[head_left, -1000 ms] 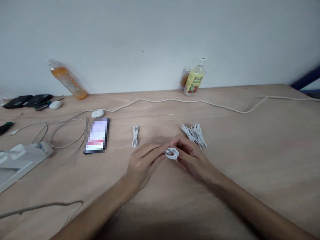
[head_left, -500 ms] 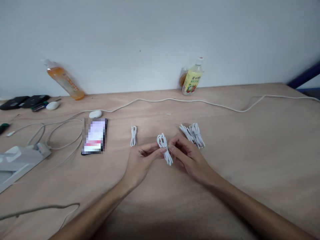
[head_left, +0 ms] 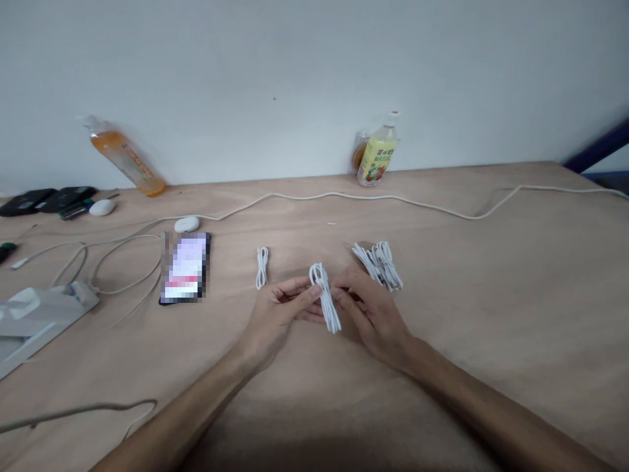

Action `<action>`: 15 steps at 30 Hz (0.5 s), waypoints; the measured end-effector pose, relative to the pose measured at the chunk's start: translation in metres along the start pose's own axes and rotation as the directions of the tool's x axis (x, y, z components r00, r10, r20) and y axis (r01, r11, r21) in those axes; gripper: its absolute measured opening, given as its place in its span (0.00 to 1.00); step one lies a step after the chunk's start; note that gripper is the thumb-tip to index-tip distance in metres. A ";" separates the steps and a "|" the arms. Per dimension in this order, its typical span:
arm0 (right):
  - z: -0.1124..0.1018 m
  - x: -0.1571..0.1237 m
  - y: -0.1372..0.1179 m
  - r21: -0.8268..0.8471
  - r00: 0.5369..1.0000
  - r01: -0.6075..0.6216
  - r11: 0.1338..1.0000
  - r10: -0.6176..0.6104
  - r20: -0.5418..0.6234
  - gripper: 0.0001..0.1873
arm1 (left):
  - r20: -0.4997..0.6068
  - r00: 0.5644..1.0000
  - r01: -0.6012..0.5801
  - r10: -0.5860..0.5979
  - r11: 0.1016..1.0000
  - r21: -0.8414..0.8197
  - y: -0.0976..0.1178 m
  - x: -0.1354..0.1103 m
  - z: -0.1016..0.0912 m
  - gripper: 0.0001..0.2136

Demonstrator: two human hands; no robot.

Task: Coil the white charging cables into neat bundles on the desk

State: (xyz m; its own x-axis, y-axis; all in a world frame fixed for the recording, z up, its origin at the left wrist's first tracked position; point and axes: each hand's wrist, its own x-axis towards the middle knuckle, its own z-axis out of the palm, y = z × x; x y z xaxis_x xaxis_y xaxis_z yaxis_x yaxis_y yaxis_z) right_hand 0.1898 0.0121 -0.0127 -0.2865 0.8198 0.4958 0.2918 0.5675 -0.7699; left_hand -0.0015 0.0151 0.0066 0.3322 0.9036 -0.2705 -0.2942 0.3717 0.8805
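Between thumb and fingers, my left hand (head_left: 275, 314) grips a folded white cable (head_left: 329, 309), which tilts with its lower end toward me. My right hand (head_left: 376, 318) is pinched at the right side of that bundle; whatever lies between its fingertips is too small to make out. To the left, just beyond my left hand, lies another bundled white cable (head_left: 262, 265). Several more white cable bundles (head_left: 386, 265) rest together behind my right hand, which partly covers them.
On the left are a phone (head_left: 187, 267) with a blurred screen, a white earbud case (head_left: 187, 225), loose cables and a white package (head_left: 34, 314). An orange bottle (head_left: 128, 160) and a yellow-labelled bottle (head_left: 378, 157) lean against the wall. A long white cord (head_left: 417, 203) crosses the table's back.
The held cable has turned slightly more upright, and its lower end has come a little nearer me. More of my left fingers shows beneath it. My right hand remains pinched beside it.
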 end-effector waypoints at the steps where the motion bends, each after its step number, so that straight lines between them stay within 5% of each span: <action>1: 0.000 0.000 0.001 -0.027 1.000 0.027 0.999 -0.027 0.000 0.11 | 0.012 1.000 0.014 -0.014 1.000 -0.023 0.000 0.000 0.000 0.19; 5: -0.001 -0.001 0.001 -0.066 0.999 0.045 0.997 -0.046 -0.003 0.11 | 0.052 0.998 0.035 -0.031 0.996 -0.080 0.002 0.000 0.001 0.18; 15: 0.004 0.003 -0.008 0.330 0.938 -0.281 0.901 0.330 -0.102 0.04 | 0.021 1.000 -0.014 0.017 0.993 -0.117 0.006 0.001 0.004 0.17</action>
State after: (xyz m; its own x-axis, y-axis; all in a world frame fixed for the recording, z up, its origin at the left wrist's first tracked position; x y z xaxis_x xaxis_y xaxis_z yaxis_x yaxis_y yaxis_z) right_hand 0.1834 0.0097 -0.0069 -0.0798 0.9644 0.2519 0.0420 0.2558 -0.9658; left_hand 0.0003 0.0174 0.0131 0.3461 0.9051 -0.2470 -0.4021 0.3810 0.8325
